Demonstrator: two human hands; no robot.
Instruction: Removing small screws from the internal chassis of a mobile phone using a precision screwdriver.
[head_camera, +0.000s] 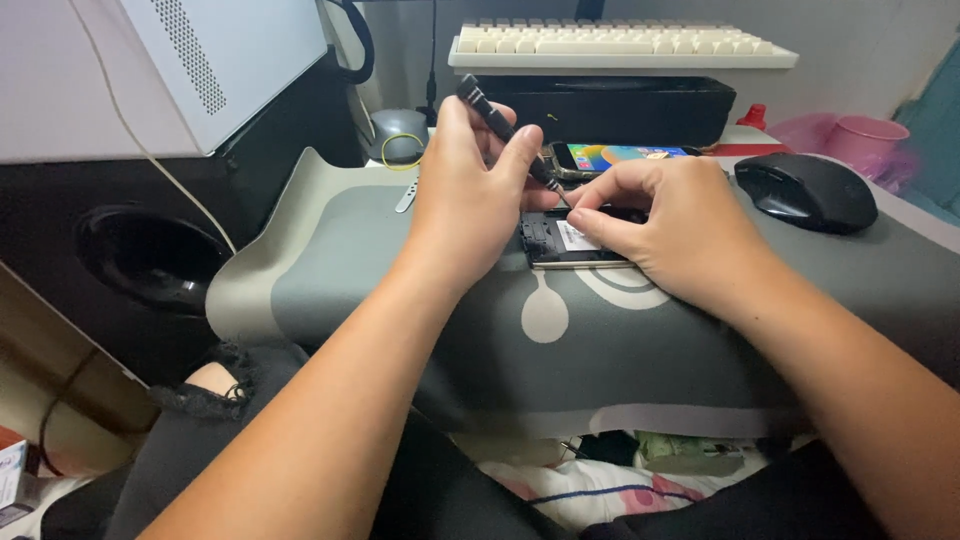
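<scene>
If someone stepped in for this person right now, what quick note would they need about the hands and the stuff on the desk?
Left hand: grips a slim black screwdriver, tilted, tip down at the top edge of the opened phone.
Right hand: rests on that phone, fingers pinching near the tip.
The phone lies back-off on the grey desk mat, its insides showing. A second phone with a lit screen lies just behind; a black mouse sits to the right.
Done: back cover off. Left: whatever the tip is on; too small to tell.
</scene>
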